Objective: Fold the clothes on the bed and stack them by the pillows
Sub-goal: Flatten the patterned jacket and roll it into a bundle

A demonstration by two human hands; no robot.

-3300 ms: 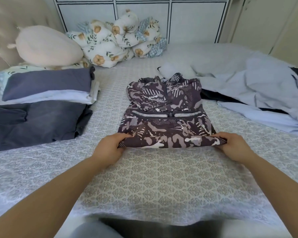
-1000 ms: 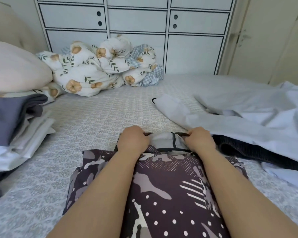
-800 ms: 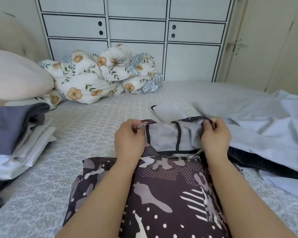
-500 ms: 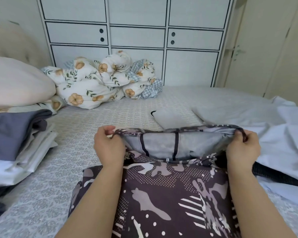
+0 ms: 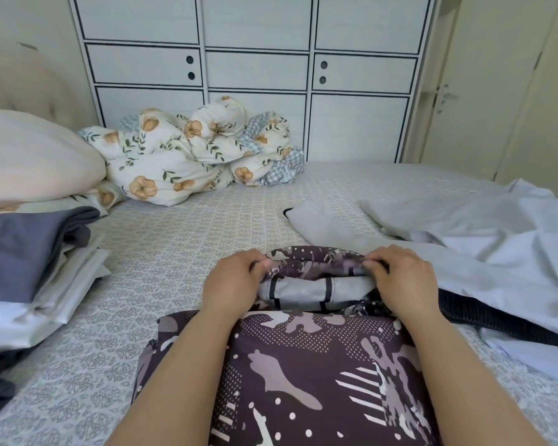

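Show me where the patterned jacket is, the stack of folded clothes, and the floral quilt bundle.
patterned jacket [image 5: 303, 365]: head view, on the dotted panel between the forearms.
stack of folded clothes [image 5: 23, 252]: head view, on the grey-blue top piece.
floral quilt bundle [image 5: 181, 159]: head view, on its white flowered middle.

My left hand [image 5: 231, 283] and right hand [image 5: 403, 278] pinch the far edge of the patterned jacket [image 5: 303, 375] on the bed [image 5: 174, 252], its grey lining showing between them. Folded clothes [image 5: 29, 252] sit stacked at left beside a pillow [image 5: 29, 156].
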